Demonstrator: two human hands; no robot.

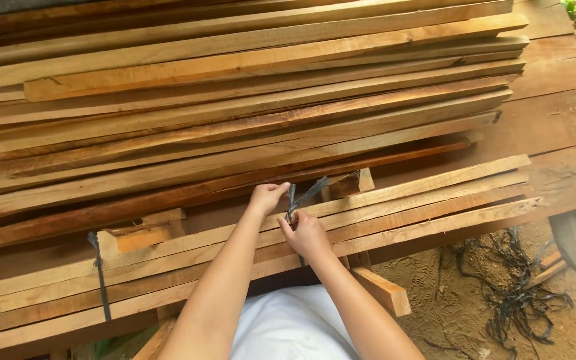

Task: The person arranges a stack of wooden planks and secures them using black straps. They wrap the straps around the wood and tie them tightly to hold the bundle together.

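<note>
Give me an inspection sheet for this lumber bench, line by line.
Surface: wooden platform, boards piled across it.
Job's things: dark strap around the front plank bundle; second strap further left.
Clutter: loose dark strapping on the sandy ground; short wood offcut.
Grippers: left hand and right hand both pinch the strap.
Cables: nothing seen.
Surroundings: big plank stack behind.

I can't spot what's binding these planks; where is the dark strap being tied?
In the head view, the dark strap sits at centre, pinched between the left hand and right hand, on the low bundle of planks in front of the big lumber stack.
</note>
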